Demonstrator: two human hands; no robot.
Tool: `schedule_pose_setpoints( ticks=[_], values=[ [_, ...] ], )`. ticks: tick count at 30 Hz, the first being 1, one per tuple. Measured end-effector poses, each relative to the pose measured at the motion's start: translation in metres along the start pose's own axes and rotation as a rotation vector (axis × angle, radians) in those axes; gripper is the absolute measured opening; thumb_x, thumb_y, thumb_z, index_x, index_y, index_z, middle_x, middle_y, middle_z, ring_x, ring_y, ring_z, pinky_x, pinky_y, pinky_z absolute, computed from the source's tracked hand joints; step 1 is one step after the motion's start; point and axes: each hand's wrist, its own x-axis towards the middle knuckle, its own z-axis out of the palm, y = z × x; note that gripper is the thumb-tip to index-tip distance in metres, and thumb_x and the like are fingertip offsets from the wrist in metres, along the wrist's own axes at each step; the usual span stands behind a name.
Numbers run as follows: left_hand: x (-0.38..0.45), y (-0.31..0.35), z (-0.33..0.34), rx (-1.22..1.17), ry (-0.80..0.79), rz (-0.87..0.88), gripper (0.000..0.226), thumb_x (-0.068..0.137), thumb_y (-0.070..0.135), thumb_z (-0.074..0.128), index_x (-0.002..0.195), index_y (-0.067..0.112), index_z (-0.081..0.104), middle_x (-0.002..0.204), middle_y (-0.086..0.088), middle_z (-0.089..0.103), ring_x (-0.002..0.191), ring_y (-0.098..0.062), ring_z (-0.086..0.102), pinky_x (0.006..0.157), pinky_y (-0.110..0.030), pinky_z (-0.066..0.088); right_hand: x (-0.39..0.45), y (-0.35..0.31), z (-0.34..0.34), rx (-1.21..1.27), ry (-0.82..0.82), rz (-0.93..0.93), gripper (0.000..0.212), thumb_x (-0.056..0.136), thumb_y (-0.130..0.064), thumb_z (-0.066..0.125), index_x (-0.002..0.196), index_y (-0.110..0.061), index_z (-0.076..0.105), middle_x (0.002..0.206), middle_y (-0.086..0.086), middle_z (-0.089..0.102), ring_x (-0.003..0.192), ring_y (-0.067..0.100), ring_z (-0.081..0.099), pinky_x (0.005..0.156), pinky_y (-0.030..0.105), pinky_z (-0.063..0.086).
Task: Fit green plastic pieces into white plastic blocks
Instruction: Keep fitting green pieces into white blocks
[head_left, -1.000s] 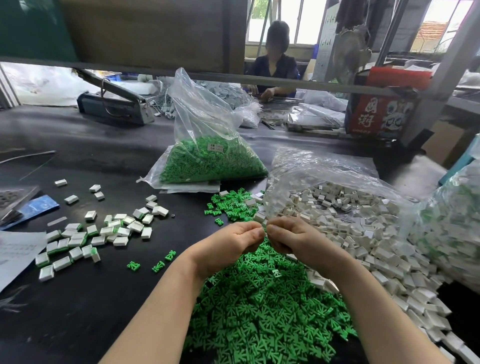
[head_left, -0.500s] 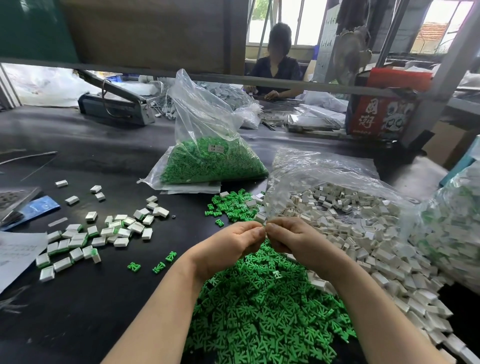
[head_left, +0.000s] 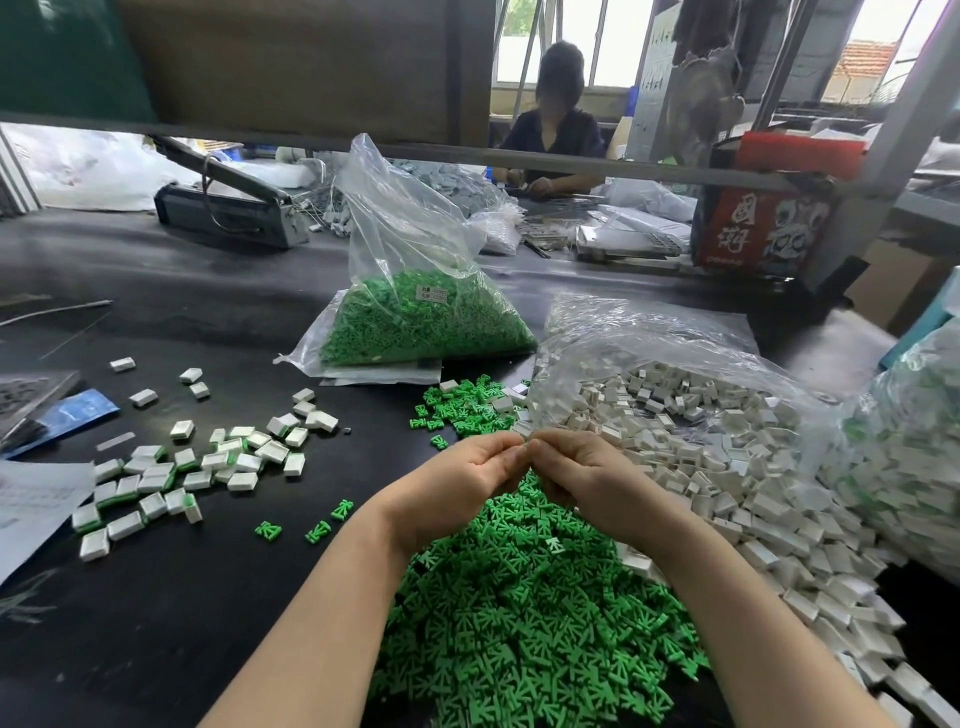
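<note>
Both hands meet fingertip to fingertip above the near heap of loose green pieces (head_left: 524, 613); the left hand (head_left: 462, 483) and the right hand (head_left: 587, 478) have their fingers curled tightly inward toward each other, and whatever small part they pinch is hidden between them, so what they hold cannot be told. The green heap lies on the black tabletop (head_left: 171, 623) directly under the wrists, touching on its right a broad spill of white blocks (head_left: 737, 483) that runs out of an open clear bag (head_left: 649, 332). A smaller scatter of green pieces mixed with a few white blocks lies just beyond the hands. To the left, well apart, sits a loose cluster of assembled blocks (head_left: 197, 467), white with green edges, with three stray green pieces between it and the heap. Behind stands a clear bag of green pieces (head_left: 415, 312). At the far right edge bulges another clear bag (head_left: 904, 441). Farther back are a grey sealing machine (head_left: 228, 202), a red printed box (head_left: 763, 223), a low metal shelf rail, another person seated at the far side, and bright windows.
</note>
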Motion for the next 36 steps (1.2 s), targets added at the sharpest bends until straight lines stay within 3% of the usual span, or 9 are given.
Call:
schedule_pose_setpoints(
  ticks=[4,8,12,15,18,21,25,31,36],
  values=[
    [0.002,0.003,-0.002,-0.077,0.088,0.113,0.021,0.102,0.02,0.046,0.094,0.02,0.064,0.073,0.017,0.059,0.073,0.002,0.053,0.073,-0.013,0.046,0.001,-0.005,0.006,0.235,0.055,-0.067,0.039,0.097,-0.043,0.044,0.076,-0.012,0.054,0.058,-0.004,0.04,0.053,0.01,0.032,0.051,0.024,0.026],
    [0.003,0.005,-0.004,0.001,0.233,0.242,0.025,0.095,0.032,0.05,0.096,0.014,0.067,0.072,0.02,0.059,0.068,0.005,0.051,0.067,-0.007,0.04,0.003,-0.008,0.003,0.461,0.117,0.074,0.054,0.091,-0.06,0.033,0.072,-0.013,0.052,0.06,0.003,0.05,0.052,0.015,0.04,0.052,0.029,0.029],
    [0.005,0.004,-0.002,-0.009,0.275,0.248,0.029,0.092,0.034,0.054,0.112,0.022,0.071,0.113,0.0,0.066,0.107,-0.004,0.06,0.097,-0.017,0.043,0.004,-0.007,0.0,0.491,0.076,0.185,0.068,0.085,-0.069,0.03,0.077,-0.015,0.069,0.067,0.007,0.061,0.056,0.014,0.047,0.052,0.027,0.03],
    [0.004,0.003,0.001,0.076,0.282,0.216,0.035,0.089,0.039,0.055,0.119,0.028,0.068,0.122,-0.006,0.053,0.12,-0.01,0.052,0.099,-0.015,0.041,0.006,-0.008,0.004,0.569,0.019,0.17,0.062,0.086,-0.068,0.034,0.091,-0.019,0.071,0.075,0.007,0.067,0.06,0.011,0.052,0.053,0.025,0.032],
    [0.005,0.005,0.005,0.036,0.271,0.186,0.038,0.087,0.035,0.056,0.121,0.021,0.067,0.121,-0.009,0.051,0.112,-0.018,0.053,0.09,-0.021,0.048,0.007,-0.007,0.008,0.63,0.016,0.119,0.051,0.091,-0.06,0.043,0.095,-0.018,0.07,0.079,0.004,0.067,0.064,0.012,0.052,0.055,0.024,0.035],
    [0.004,0.007,0.008,0.04,0.289,0.217,0.031,0.091,0.028,0.057,0.119,0.018,0.067,0.114,-0.007,0.053,0.087,-0.004,0.055,0.08,-0.019,0.048,0.007,-0.006,0.009,0.686,0.043,0.085,0.046,0.09,-0.057,0.051,0.096,-0.016,0.072,0.077,0.002,0.065,0.064,0.011,0.051,0.055,0.024,0.035],
    [0.005,0.008,0.01,0.065,0.459,0.271,0.017,0.089,0.027,0.067,0.104,0.018,0.07,0.094,-0.01,0.061,0.069,-0.007,0.054,0.064,-0.018,0.044,0.006,-0.007,0.007,0.707,0.082,0.081,0.056,0.09,-0.054,0.053,0.11,-0.004,0.068,0.076,0.003,0.065,0.065,0.01,0.052,0.054,0.019,0.041],
    [0.007,0.006,0.011,0.117,0.574,0.294,0.005,0.09,0.016,0.07,0.095,0.016,0.071,0.089,-0.02,0.063,0.078,-0.042,0.057,0.062,-0.025,0.049,0.005,-0.013,0.01,0.628,0.14,0.053,0.043,0.083,-0.054,0.054,0.089,-0.017,0.074,0.073,-0.002,0.067,0.065,0.008,0.05,0.06,0.021,0.039],
    [0.005,0.007,0.013,0.066,0.555,0.31,0.006,0.086,0.018,0.069,0.091,0.016,0.071,0.089,-0.023,0.062,0.073,-0.036,0.057,0.066,-0.039,0.055,0.002,-0.017,0.012,0.635,0.133,0.054,0.036,0.082,-0.05,0.054,0.072,-0.023,0.076,0.069,-0.004,0.066,0.064,0.008,0.051,0.06,0.02,0.041]
  ],
)
